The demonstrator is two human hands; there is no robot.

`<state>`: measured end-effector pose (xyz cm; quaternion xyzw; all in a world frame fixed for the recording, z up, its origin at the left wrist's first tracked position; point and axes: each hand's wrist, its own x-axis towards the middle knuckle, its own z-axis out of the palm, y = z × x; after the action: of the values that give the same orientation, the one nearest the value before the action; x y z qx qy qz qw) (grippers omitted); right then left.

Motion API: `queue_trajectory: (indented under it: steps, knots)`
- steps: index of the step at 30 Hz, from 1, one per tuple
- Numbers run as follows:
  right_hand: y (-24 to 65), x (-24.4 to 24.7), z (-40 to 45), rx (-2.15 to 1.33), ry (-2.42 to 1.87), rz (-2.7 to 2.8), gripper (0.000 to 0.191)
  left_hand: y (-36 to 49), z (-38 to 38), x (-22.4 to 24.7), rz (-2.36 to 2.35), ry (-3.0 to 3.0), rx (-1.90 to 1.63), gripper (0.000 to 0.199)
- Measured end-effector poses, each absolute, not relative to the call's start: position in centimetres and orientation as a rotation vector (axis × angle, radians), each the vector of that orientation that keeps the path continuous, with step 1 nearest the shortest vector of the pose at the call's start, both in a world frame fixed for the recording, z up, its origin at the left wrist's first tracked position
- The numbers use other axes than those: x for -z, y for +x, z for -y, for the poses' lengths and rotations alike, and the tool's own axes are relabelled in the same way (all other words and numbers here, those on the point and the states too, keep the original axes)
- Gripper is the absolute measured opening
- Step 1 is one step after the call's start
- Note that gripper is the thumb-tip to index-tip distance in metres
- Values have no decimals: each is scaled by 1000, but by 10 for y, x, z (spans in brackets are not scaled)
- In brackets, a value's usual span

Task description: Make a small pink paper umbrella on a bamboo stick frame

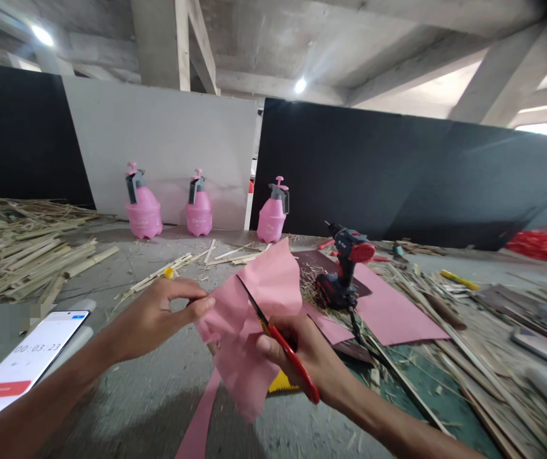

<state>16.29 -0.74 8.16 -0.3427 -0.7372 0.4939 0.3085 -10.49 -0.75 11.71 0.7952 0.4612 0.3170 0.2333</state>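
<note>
My left hand (163, 315) pinches the edge of a crumpled sheet of pink paper (249, 344) between thumb and fingers. My right hand (302, 357) grips a pair of red-handled scissors (292, 360), whose metal blades (250, 307) lie against the sheet. A strip of the same pink paper (197, 417) lies on the concrete floor below the hands. Just beyond the sheet stands a cordless drill (345, 268) in black and red, on a dark board among dry shavings.
A smartphone (25, 363) showing a running timer lies at lower left. Bamboo strips (20, 248) are heaped at left and right. More pink sheets (393, 312) lie behind the scissors. Three pink pump sprayers (199, 207) stand by the boards at the back.
</note>
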Motion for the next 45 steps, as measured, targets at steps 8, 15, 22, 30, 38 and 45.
queue_trajectory:
  steps: [8, 15, 22, 30, 38, 45]
  knots:
    - [166, -94, 3, -1275, -774, 2034, 40, -107, 9, -118, -1275, 2187, -856, 41]
    - [169, -94, 2, -1190, -998, 2036, 47, -108, 8, -115, -1267, 2193, -856, 45]
    - [168, -92, 1, -1202, -1068, 2039, 49, -104, 9, -117, -1279, 2171, -833, 41]
    - [170, -90, 4, -1169, -976, 2011, 49, -110, 3, -114, -1381, 2127, -884, 38]
    - [188, -68, 16, -820, -1185, 2203, 18, -108, -11, -109, -1405, 1861, -1294, 40]
    - [200, -20, 18, -336, -1035, 2653, 14, -95, -18, -93, -1206, 1655, -1369, 36]
